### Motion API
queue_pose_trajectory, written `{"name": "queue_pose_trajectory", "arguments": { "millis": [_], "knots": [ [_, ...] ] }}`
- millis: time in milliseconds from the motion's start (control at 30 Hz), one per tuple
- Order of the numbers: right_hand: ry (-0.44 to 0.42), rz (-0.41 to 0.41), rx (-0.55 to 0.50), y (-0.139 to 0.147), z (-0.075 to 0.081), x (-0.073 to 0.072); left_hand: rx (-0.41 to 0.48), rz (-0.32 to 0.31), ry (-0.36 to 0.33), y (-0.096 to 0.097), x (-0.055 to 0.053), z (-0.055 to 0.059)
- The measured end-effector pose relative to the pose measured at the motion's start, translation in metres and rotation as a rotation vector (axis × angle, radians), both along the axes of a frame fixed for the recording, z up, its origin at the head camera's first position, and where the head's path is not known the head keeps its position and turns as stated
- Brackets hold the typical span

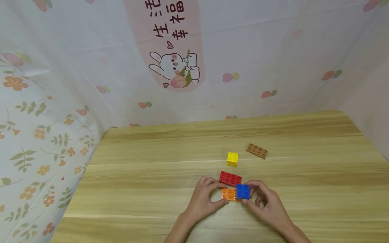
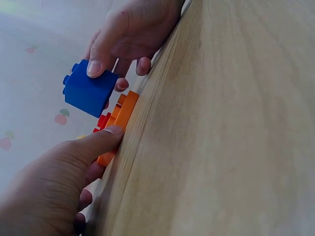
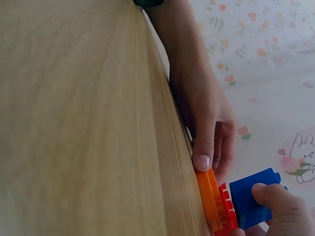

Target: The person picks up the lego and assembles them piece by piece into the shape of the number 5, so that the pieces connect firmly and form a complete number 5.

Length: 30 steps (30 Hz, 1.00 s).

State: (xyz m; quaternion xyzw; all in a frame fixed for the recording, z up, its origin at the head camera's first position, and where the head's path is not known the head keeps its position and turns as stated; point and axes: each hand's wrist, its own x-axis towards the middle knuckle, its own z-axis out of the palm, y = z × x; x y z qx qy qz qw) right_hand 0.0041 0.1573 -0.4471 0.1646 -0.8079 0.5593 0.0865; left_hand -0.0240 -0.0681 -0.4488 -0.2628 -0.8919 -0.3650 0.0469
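Note:
A flat orange toy building brick lies on the table, and my left hand grips its left end between thumb and fingers. My right hand pinches a blue building brick with studs on top. In the left wrist view the blue brick is tilted and held just above the right end of the orange brick, apart from it. Just behind the orange brick lies a flat red brick, close to my left fingertips.
A yellow brick stands farther back on the wooden table. Behind it to the right lies a flat brown brick. A printed cloth hangs along the table's back edge, with flowered cloth on the left.

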Motion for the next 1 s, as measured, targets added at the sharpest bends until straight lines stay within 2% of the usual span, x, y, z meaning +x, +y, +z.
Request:
{"name": "queue_pose_trajectory", "arguments": {
  "millis": [733, 800, 933, 1000],
  "knots": [
    [0.062, -0.003, 0.06, 0.0, 0.0, -0.002, 0.002, -0.012, 0.019, 0.001, -0.001, -0.001],
    [0.076, -0.001, 0.059, -0.003, 0.004, -0.001, 0.003, -0.01, 0.019, 0.001, -0.001, -0.001],
    [0.104, 0.002, 0.058, -0.009, 0.023, 0.001, 0.001, -0.008, 0.016, 0.0, -0.001, 0.0],
    [0.106, 0.001, 0.062, -0.009, 0.023, 0.001, -0.006, -0.013, 0.018, 0.0, -0.001, -0.001]
  ]
}}
